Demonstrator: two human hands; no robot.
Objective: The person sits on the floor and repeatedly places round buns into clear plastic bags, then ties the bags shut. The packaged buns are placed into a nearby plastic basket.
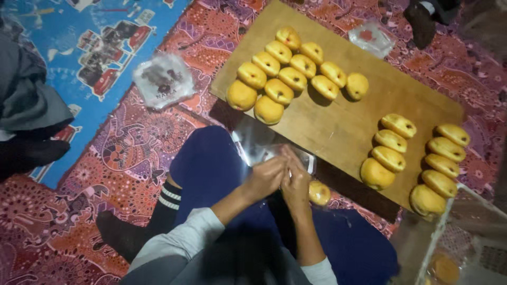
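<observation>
Left hand: the left hand [264,178] is closed in a pinch on the clear plastic bag [264,148], over the lap.
Right hand: the right hand [294,182] touches the left, fingers curled on the same bag.
Bun below: one yellow bun [319,192] lies just beside the right hand.
Board: the wooden board [338,126] carries two clusters of buns [290,74].
Far: a plastic wrapper [163,79] lies on the patterned mat [121,153].

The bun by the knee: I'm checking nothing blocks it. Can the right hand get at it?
Probably yes: the bun lies uncovered just beside the right hand, though both hands are busy with a clear bag.
</observation>
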